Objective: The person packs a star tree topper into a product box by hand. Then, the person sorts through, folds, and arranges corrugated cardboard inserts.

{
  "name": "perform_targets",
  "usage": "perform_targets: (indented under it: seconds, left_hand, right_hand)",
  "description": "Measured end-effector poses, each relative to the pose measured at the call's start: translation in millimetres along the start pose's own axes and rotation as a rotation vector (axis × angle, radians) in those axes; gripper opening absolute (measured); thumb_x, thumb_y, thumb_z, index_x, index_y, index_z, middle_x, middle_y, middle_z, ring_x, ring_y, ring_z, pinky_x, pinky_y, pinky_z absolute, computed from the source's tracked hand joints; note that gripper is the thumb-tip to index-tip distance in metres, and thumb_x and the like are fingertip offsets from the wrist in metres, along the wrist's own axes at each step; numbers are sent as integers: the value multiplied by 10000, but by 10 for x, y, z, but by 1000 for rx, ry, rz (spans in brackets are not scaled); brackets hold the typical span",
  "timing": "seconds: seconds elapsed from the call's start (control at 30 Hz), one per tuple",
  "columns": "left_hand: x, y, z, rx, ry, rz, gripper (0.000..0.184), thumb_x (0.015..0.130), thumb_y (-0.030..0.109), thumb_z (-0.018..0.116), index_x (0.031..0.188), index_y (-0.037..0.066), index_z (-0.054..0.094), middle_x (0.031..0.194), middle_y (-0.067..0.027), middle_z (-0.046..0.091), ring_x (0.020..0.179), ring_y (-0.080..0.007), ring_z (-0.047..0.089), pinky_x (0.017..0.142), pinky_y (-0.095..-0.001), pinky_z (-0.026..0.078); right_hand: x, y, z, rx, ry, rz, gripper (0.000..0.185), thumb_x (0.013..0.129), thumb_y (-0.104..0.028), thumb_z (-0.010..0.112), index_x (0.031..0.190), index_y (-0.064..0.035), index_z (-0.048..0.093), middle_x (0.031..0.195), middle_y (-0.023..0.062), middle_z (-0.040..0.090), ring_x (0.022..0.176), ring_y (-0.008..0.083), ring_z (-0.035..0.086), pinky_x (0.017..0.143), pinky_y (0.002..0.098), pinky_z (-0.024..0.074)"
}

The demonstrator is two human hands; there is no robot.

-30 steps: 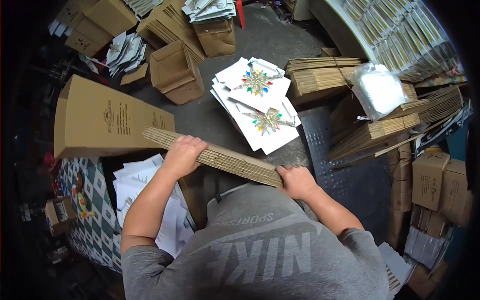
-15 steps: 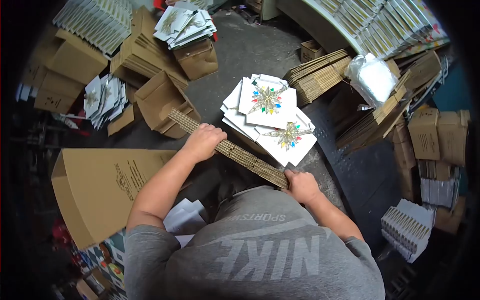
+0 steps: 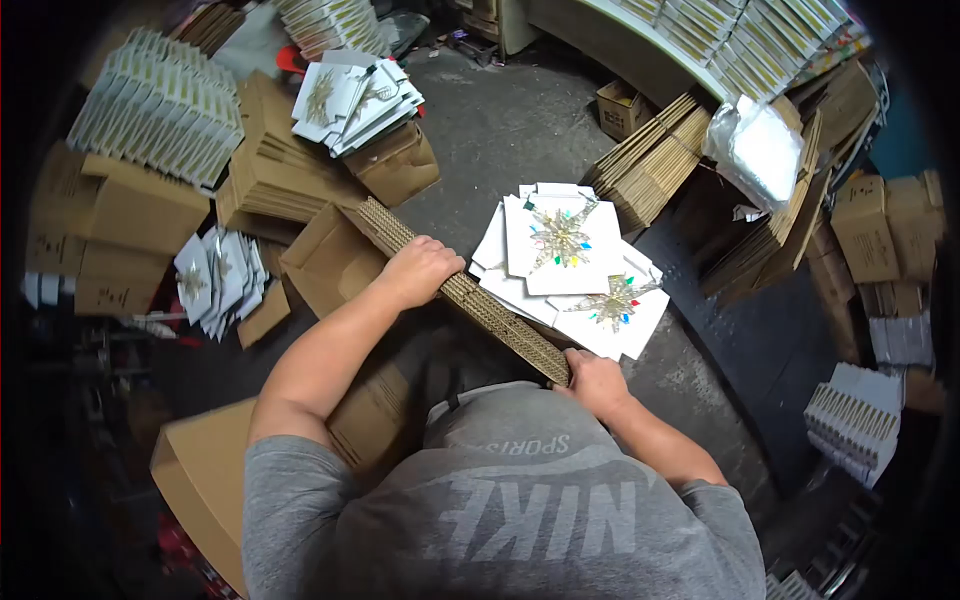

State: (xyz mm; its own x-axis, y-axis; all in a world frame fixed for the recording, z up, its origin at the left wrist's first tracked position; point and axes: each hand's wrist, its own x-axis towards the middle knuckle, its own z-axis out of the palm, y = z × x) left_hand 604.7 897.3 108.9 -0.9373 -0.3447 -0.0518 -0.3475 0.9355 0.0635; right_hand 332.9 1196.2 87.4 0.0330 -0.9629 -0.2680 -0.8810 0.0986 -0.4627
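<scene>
A thick bundle of flat corrugated cardboard (image 3: 500, 325) is held on edge across the front of my body, slanting from upper left to lower right. My left hand (image 3: 425, 272) is closed over its upper edge near the middle. At the lower right end, my right hand (image 3: 597, 383) grips the bundle, with its inner fingers hidden. Just beyond the bundle lies a pile of white cards (image 3: 520, 275). Two glittery star ornaments with coloured bulbs show on it, an upper star (image 3: 560, 240) and a lower star (image 3: 615, 302).
An open carton (image 3: 310, 260) is behind the bundle's far end. A large cardboard box (image 3: 210, 450) stands at my left. Flattened cartons (image 3: 650, 165) lean at the right, beside a plastic-wrapped pack (image 3: 762, 155). More white cards (image 3: 355, 100) rest on a box at the back.
My view has shifted, so the star pile appears lower and further right. The bundle slants more steeply and its far end overlaps the open carton. Both hands keep their hold.
</scene>
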Motion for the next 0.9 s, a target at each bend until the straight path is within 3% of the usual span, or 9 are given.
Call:
perform_targets:
  seconds: [0.13, 0.43, 0.67, 0.9]
  left_hand:
    - [29, -931, 129, -31, -26, 72, 199, 823, 89, 649, 1017, 132, 661, 1021, -40, 723, 1038, -272, 667, 1003, -382, 468]
    - [-731, -2646, -34, -90, 13, -6, 177, 859, 82, 570, 1014, 127, 644, 1048, -49, 716, 1040, -281, 658, 984, -396, 473]
    - [-1361, -3309, -244, -86, 44, -108, 221, 837, 61, 580, 1038, 111, 657, 1021, -68, 721, 1016, -307, 657, 973, -410, 471]
    - [-1604, -3631, -446, -47, -42, -290, 259, 809, 30, 603, 1047, 103, 674, 1012, -75, 722, 983, -319, 655, 940, -401, 483]
  right_hand:
    - [675, -583, 11, 2, -74, 137, 399, 819, -327, 770, 1056, -48, 611, 965, 159, 732, 785, 414, 713, 723, 487, 569]
    - [2158, -1800, 212, -24, -32, 67, 393, 822, -310, 750, 1080, -44, 619, 926, 166, 737, 799, 395, 729, 723, 467, 580]
    - [2928, -2224, 417, -10, -24, -74, 364, 824, -285, 739, 1073, -37, 643, 944, 167, 751, 799, 391, 734, 734, 456, 590]
    - [3423, -2531, -110, -33, -6, -197, 318, 830, -239, 708, 1065, -28, 678, 931, 169, 764, 773, 396, 738, 702, 453, 602]
